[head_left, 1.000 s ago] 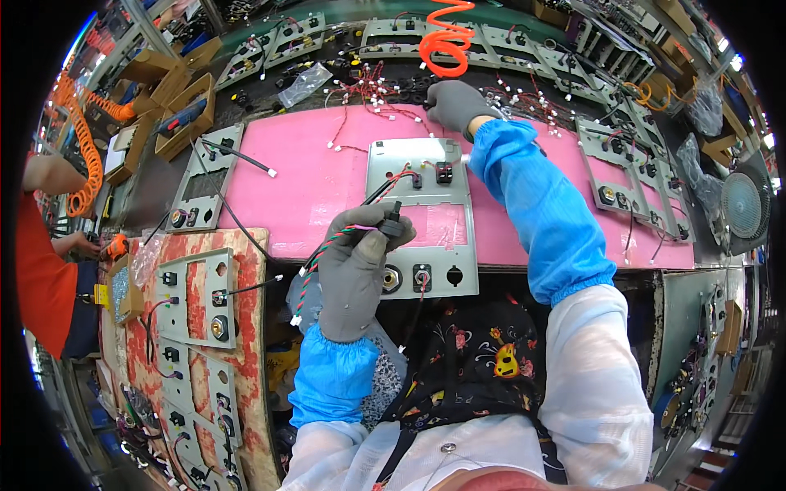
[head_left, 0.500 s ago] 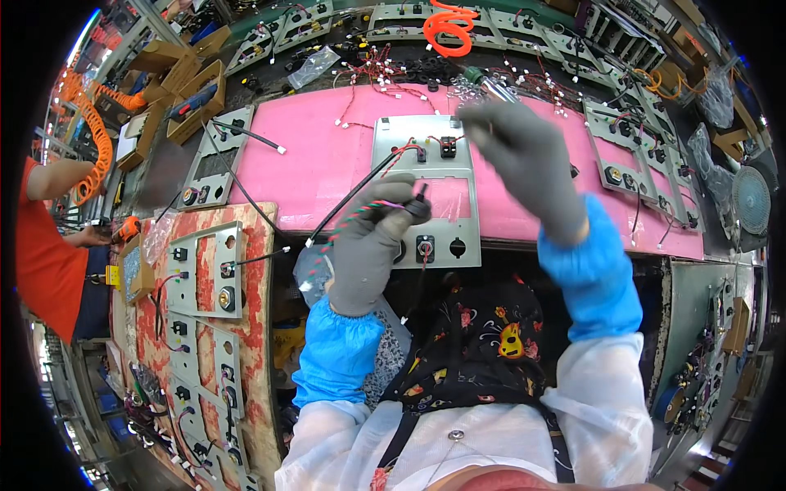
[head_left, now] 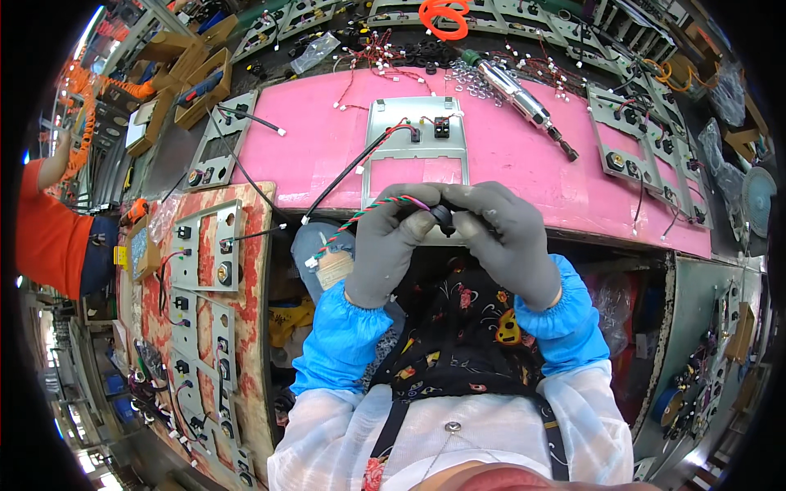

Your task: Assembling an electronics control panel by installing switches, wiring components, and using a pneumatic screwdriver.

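Observation:
Just in front of me, both gloved hands meet at a small black round component (head_left: 443,218) with a stubby tip. My left hand (head_left: 382,254) pinches it from one side, and a twisted red, green and purple wire lead (head_left: 368,209) trails from it to a white plug. On the opposite side, the fingers of my right hand (head_left: 509,241) are closed on the same part. Beyond them lies a grey metal panel (head_left: 416,112) with a black switch (head_left: 442,126) and a black cable (head_left: 348,178) fitted; my hands hide its near end.
Pink sheeting (head_left: 319,123) covers the bench. A pneumatic screwdriver (head_left: 524,98) lies at the right, near scattered rings and wire leads (head_left: 381,61). More fitted panels stand right (head_left: 614,135) and on the red-stained board (head_left: 254,311) at left. Someone in orange (head_left: 53,229) works at far left.
My right hand has come back from the far side of the panel to the black component. The left hand has shifted slightly nearer me, and the screwdriver now shows fully.

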`<state>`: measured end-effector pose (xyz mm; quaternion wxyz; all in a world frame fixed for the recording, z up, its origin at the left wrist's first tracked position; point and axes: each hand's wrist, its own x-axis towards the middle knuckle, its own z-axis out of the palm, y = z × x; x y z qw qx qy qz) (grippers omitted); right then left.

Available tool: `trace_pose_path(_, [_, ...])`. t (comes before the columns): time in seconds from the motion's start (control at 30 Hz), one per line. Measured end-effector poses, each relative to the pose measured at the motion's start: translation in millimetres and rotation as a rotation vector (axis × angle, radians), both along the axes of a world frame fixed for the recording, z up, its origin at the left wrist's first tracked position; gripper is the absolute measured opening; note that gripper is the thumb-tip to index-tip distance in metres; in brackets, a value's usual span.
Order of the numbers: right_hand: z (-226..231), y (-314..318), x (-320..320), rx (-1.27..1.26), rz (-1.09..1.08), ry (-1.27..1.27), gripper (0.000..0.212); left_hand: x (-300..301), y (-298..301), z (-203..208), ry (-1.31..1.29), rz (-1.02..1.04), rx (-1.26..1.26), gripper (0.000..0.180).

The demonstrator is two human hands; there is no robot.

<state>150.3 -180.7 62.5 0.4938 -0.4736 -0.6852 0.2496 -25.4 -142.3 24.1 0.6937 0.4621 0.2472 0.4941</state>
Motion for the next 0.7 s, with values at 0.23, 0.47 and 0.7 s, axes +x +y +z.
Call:
trace_pose_path(0.23, [-11.8, 4.8, -11.4, 0.085, -0.01, 0.076, 0.035, 1.8, -5.7, 0.2, 0.101, 0.171, 0.222, 0.019])
trace_pose_path(0.47, [9.5, 3.8, -9.5, 0.001, 0.112, 0.207, 0.04, -0.9, -3.7, -15.5, 0.279, 0.267, 0.261, 0.021])
trace_pose_path(0.7, [-22.1, -62.6, 30.2, -0.002, -0.192, -0.046, 0.031, 21.9, -6.7, -10.8, 0.328, 0.416, 0.473, 0.025])
